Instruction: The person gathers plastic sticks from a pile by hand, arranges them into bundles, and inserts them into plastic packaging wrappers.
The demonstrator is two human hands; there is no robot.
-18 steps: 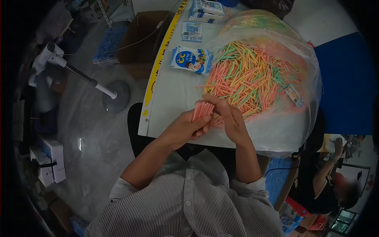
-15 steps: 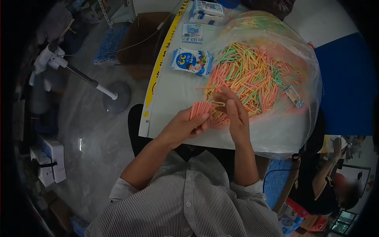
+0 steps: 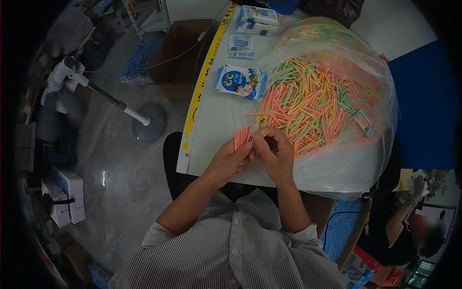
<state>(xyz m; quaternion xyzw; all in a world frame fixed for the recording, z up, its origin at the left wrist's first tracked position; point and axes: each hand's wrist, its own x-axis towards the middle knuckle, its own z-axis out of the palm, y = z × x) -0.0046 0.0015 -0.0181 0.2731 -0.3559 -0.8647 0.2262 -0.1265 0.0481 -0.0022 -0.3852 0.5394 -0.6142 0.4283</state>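
Note:
A bundle of thin pink sticks (image 3: 242,137) stands up from my left hand (image 3: 227,161), whose fingers and thumb are wrapped round its lower part. Right beside it, my right hand (image 3: 277,156) is closed in a pinch, thumb against fingertips, close to the fingers of my left hand. Whatever lies in that pinch is too small to make out. Just beyond my hands, a heap of pink, yellow and green sticks (image 3: 308,111) fills an opened clear plastic bag (image 3: 337,176). One pink stick juts out of the heap's left side.
On the white table (image 3: 207,139) lie a blue-and-white printed packet (image 3: 240,82), a smaller packet (image 3: 240,46) and stacked packets (image 3: 257,19). A small sachet (image 3: 364,124) rests on the bag's right side. Another person (image 3: 399,226) is at the right; a pedestal fan (image 3: 103,91) stands left.
My right hand has moved left from over the edge of the heap to beside the bundle, its spread fingers closing into a pinch. My left hand still holds the sticks. The view has shifted slightly.

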